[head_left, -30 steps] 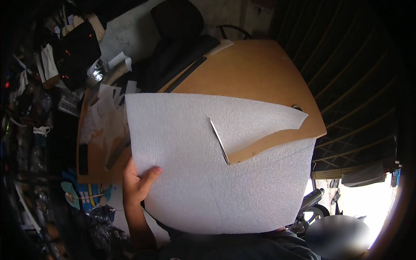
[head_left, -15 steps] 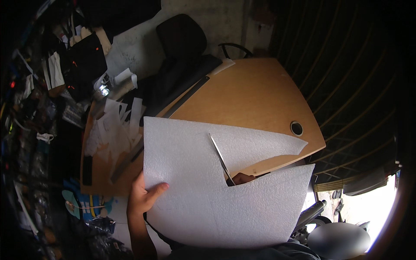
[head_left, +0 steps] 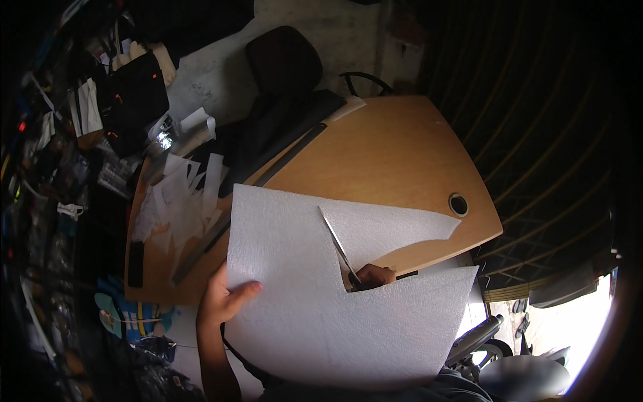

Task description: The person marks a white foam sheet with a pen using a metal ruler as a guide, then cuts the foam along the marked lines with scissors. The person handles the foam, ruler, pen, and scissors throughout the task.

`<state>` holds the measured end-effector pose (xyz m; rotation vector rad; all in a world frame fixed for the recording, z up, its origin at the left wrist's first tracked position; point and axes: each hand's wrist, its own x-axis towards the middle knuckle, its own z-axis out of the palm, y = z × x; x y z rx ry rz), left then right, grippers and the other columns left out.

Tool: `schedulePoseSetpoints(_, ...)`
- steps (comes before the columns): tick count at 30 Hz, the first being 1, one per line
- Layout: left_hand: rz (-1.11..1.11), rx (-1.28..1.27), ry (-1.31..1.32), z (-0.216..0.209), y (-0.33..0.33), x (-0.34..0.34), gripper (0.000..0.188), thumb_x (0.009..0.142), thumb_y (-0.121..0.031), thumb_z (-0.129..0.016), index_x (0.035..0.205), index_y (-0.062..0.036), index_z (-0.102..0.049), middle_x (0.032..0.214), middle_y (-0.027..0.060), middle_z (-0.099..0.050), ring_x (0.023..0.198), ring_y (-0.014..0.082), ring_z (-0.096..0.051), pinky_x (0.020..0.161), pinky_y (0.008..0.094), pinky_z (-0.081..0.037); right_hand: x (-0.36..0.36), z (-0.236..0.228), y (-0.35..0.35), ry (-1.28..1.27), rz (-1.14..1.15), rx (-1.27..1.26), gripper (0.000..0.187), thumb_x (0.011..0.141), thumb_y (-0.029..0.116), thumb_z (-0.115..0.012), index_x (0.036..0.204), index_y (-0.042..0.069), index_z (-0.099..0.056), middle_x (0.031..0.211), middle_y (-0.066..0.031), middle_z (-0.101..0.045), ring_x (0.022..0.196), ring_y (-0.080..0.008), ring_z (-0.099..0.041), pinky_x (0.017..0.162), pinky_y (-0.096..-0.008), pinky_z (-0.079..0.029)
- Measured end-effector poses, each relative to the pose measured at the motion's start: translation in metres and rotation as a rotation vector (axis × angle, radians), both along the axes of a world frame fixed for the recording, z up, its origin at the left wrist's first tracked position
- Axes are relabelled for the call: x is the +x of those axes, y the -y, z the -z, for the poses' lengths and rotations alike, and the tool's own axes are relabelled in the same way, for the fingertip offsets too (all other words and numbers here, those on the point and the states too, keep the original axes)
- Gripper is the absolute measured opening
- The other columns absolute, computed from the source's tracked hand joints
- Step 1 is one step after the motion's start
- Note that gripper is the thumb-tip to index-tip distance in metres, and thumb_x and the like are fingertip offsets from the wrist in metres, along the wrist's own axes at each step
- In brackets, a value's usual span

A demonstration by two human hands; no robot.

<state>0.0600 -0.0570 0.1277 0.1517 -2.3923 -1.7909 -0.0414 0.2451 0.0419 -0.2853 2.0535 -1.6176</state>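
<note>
A large white foam sheet (head_left: 288, 315) spreads in front of me, its far part lying over the wooden table. At its left edge my left hand (head_left: 222, 298) pinches it, thumb on top and fingers underneath. A long cut runs in from the right and parts a tapering flap (head_left: 395, 230) from the nearer portion. In this cut my right hand (head_left: 375, 275) is closed on scissors, partly covered by the sheet. One thin scissor blade (head_left: 340, 248) lies over the foam, pointing away and left; the other blade and the handles are hidden.
The wooden table (head_left: 375, 154) has a round cable hole (head_left: 458, 204) near its right edge. White offcuts (head_left: 177, 194) are heaped at left, beside a long dark metal strip (head_left: 288, 157). A black chair (head_left: 284, 60) stands behind; a bag (head_left: 137, 100) hangs at far left.
The flap has shifted a little to the left, and the sheet's far left corner has moved right. More of my right hand shows in the cut. My left hand keeps its grip.
</note>
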Motion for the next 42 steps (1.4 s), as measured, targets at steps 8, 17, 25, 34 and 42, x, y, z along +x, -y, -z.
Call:
schedulePoseSetpoints(8,0.002,-0.013,0.039,0.012,0.009,0.0,0.052,0.087,-0.02,-0.074,0.128,0.0056,-0.054,0.114,0.0126,-0.065,0.104,0.0172,-0.059,0.093,0.031,-0.046,-0.015,-0.003,0.019,0.147,-0.153,-0.17,0.051,0.076,0.046,-0.083,0.086,0.003,-0.059,0.074,-0.0028,-0.061,0.065,-0.0101,-0.055,0.056,-0.0292,-0.045)
schedulePoseSetpoints(17,0.001,-0.067,0.041,0.025,0.023,-0.006,0.059,0.085,-0.026,-0.077,0.13,0.0051,-0.054,0.116,0.0148,-0.066,0.105,0.0195,-0.06,0.093,0.0323,-0.046,-0.06,0.056,0.021,0.11,-0.461,-0.303,0.054,0.081,0.053,-0.075,0.089,0.003,-0.056,0.074,-0.0007,-0.058,0.066,-0.0074,-0.052,0.056,-0.0251,-0.042)
schedulePoseSetpoints(25,-0.012,-0.093,0.238,-0.007,0.105,-0.013,0.046,0.093,-0.032,-0.066,0.123,0.0036,-0.06,0.11,0.0163,-0.068,0.097,0.0202,-0.065,0.087,0.0321,-0.05,-0.026,0.015,0.032,-0.044,-0.203,-0.43,0.063,0.075,0.053,-0.081,0.098,0.001,-0.053,0.075,0.0009,-0.057,0.07,-0.0071,-0.054,0.064,-0.0232,-0.043)
schedulePoseSetpoints(34,0.146,-0.407,0.147,-0.134,0.123,-0.061,0.038,0.078,-0.027,-0.08,0.098,0.0034,-0.071,0.091,0.0134,-0.072,0.082,0.0179,-0.067,0.076,0.0291,-0.052,-0.03,-0.006,0.016,-0.15,-0.484,-0.317,0.059,0.068,0.029,-0.09,0.101,0.001,-0.05,0.076,-0.0034,-0.059,0.071,-0.0103,-0.061,0.057,-0.0265,-0.049)
schedulePoseSetpoints(42,0.268,-0.525,0.252,-0.142,0.101,-0.087,0.034,0.069,-0.022,-0.088,0.089,0.0013,-0.076,0.08,0.0108,-0.073,0.066,0.0149,-0.066,0.064,0.0274,-0.051,-0.022,-0.024,0.02,-0.121,-0.473,-0.394,0.042,0.068,0.01,-0.084,0.095,0.001,-0.053,0.076,-0.0036,-0.062,0.07,-0.012,-0.064,0.06,-0.0265,-0.053)
